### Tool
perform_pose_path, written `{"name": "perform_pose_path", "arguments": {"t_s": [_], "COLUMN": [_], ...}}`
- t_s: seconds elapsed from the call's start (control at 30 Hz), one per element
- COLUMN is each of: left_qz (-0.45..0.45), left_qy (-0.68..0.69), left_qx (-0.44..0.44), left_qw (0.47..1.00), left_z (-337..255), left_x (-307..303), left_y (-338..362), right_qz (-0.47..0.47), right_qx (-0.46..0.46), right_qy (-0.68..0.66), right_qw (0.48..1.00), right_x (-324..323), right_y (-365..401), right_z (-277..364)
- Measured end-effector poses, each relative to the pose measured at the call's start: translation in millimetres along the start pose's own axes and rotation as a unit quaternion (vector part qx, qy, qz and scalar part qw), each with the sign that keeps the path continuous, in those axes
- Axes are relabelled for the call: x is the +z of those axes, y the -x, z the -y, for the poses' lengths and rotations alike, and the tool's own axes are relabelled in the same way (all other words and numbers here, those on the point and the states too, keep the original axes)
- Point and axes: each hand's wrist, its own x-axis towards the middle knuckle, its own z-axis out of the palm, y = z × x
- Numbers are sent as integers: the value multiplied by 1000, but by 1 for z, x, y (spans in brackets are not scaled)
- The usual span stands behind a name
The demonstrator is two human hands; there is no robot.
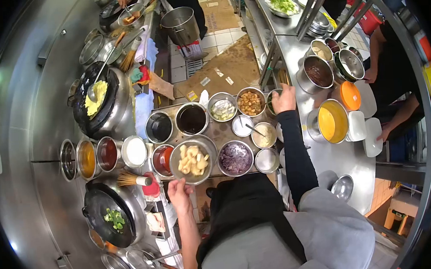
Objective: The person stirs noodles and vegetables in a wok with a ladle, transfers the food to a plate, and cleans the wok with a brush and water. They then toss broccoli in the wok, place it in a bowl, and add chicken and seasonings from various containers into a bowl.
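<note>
My left hand (180,196) grips the near rim of a metal bowl (212,157) of pale yellow chunks (193,160), held over the sauce pots. On the right, my right hand (284,98) is curled at a small metal container (271,103) with something green in it. Its fingertips are partly hidden, and what they pinch does not show. Around that container stand a bowl of browned cubes (251,102), a bowl of pale slices (223,108) and a bowl of chopped purple onion (235,158).
To the left are a wok with greens (114,219) and a wok with egg (97,98), a ladle (93,92) resting in it. Pots of red sauce (108,153) and yellow liquid (333,121) flank me. Other people's hands (385,132) work at the right counter.
</note>
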Motion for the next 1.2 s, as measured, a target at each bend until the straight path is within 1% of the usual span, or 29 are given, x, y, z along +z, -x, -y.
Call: {"name": "perform_pose_path", "arguments": {"t_s": [0.03,0.07,0.1,0.17,0.23,0.27,0.3,0.33,0.43,0.47,0.57,0.6,0.73,0.83,0.87,0.97,1.07,1.17,1.2], "left_qz": [-8,-7,-4,3,2,3,4,9,20,24,39,41,49,55,56,58,64,62,58], "left_qy": [8,8,15,29,19,11,5,-2,-12,-8,-9,-11,-20,-23,-23,-22,-18,-15,-17], "left_qx": [-2,-9,-11,-10,-12,-15,-17,-19,-24,-26,-27,-25,-26,-28,-28,-32,-41,-43,-43], "left_qw": [1000,1000,1000,1000,1000,1000,1000,1000,999,999,999,999,998,998,998,998,997,997,997], "left_z": [2,3,5,6,4,3,2,1,-1,0,-1,-1,-3,-2,-2,-1,3,3,4], "left_x": [-10,-18,-22,-25,-18,-12,-6,0,14,20,33,36,45,47,49,53,57,67,71], "left_y": [3,7,11,15,21,23,24,25,26,26,26,26,24,22,21,18,13,9,7], "right_qz": [18,97,175,279,256,213,169,107,109,115,160,181,180,138,144,144,170,171,161], "right_qx": [41,31,22,87,16,-35,-86,-93,54,93,89,106,242,307,327,342,326,343,358], "right_qy": [42,-28,-99,-232,-251,-194,-136,-182,-247,-300,-363,-370,-447,-537,-544,-574,-555,-556,-577], "right_qw": [998,994,979,928,933,957,972,973,961,942,914,905,842,774,759,730,746,737,716], "right_x": [3,26,48,60,80,78,64,54,52,63,92,90,83,91,93,86,90,89,87], "right_y": [-1,-3,-2,5,26,34,39,43,53,57,69,71,79,86,88,91,98,104,104], "right_z": [-17,-55,-86,-83,-81,-79,-63,-50,-42,-43,-47,-43,-41,-58,-64,-64,-66,-61,-60]}}
